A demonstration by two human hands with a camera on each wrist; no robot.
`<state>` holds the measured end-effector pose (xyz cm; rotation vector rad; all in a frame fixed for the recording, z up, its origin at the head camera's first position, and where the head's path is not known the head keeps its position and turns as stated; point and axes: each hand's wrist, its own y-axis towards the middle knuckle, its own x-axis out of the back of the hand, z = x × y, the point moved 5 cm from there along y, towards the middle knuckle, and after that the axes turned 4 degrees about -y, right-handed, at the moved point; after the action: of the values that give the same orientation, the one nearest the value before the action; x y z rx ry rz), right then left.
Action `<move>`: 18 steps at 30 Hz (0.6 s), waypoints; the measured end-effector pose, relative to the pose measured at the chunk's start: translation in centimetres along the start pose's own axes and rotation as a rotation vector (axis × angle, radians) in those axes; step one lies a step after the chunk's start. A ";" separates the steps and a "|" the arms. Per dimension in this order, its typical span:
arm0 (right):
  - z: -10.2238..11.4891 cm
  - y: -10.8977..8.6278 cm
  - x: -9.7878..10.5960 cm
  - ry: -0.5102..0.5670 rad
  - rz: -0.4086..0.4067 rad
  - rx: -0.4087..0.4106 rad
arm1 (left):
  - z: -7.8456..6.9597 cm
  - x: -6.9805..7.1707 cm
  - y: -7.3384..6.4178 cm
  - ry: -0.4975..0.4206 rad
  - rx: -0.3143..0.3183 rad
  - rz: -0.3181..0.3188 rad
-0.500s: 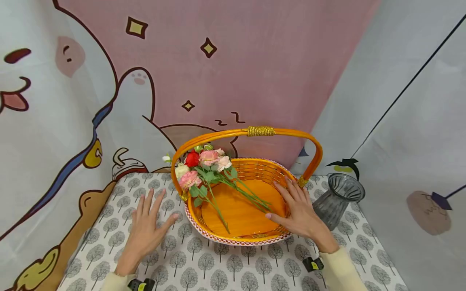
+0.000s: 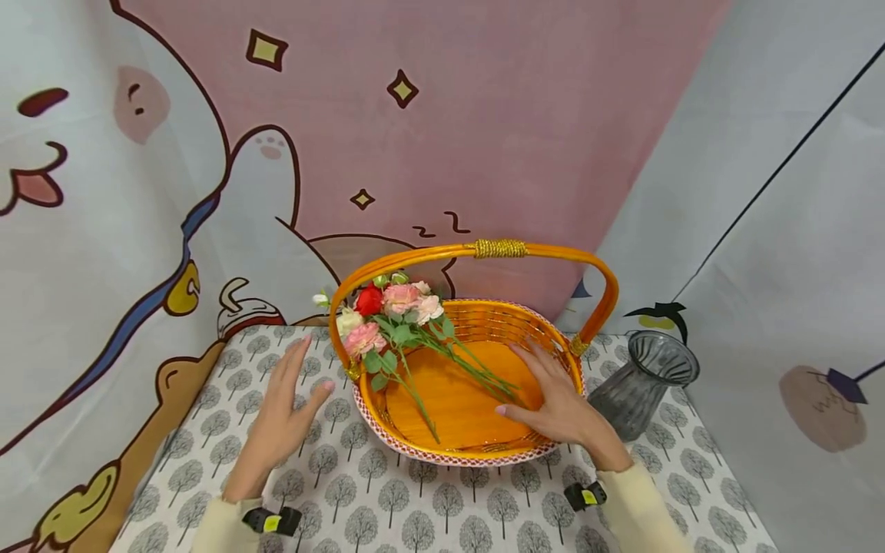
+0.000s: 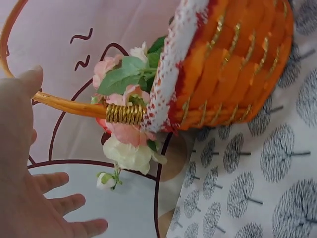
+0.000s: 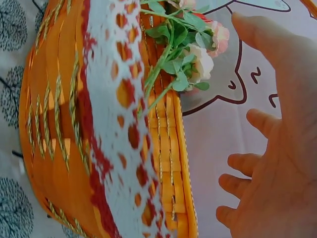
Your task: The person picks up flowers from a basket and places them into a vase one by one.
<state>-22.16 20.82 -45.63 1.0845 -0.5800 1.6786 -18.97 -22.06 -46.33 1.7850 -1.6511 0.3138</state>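
Observation:
An orange woven basket with a tall arched handle and a red-and-white lace rim stands on the table. Several artificial flowers, pink, red and white, lie in its left side, their green stems slanting across the basket floor. My left hand hovers left of the basket, fingers extended and holding nothing. Over the basket's right side is my right hand, fingers spread and apart from the flowers. In the right wrist view that hand shows bare, relaxed fingers beyond the rim.
A grey ribbed glass vase stands just right of the basket, by the right wrist. The tablecloth has a tree print. A cartoon-patterned curtain hangs close behind, and a pale one borders the right.
My left hand has turned edge-on, its fingers drawn closer together. My right hand has shifted slightly left over the basket. The flowers, basket and vase stay in place.

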 end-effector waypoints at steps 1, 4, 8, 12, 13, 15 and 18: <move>0.1 0.0 -0.1 0.013 0.013 -0.003 | -0.1 0.0 0.1 -0.024 -0.007 -0.009; 0.6 0.1 -0.2 0.059 0.043 0.000 | -0.3 -0.2 0.5 -0.105 -0.024 -0.037; 1.2 0.2 -0.5 0.121 0.067 0.015 | -0.9 -0.4 0.7 -0.207 -0.054 -0.071; 1.7 0.4 -0.7 0.158 0.089 0.029 | -1.5 -0.8 1.1 -0.313 -0.063 -0.091; 1.8 0.4 -0.7 0.166 0.092 0.031 | -1.6 -1.0 1.2 -0.350 -0.064 -0.098; 2.1 0.6 -0.7 0.184 0.098 0.031 | -1.6 -1.3 1.5 -0.424 -0.067 -0.119; 2.5 0.8 -0.7 0.218 0.105 0.037 | -1.5 -1.9 2.0 -0.525 -0.078 -0.148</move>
<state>-21.87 18.18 -44.94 0.8950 -0.4736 1.8767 -20.77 -19.58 -45.74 2.0279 -1.8260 -0.3104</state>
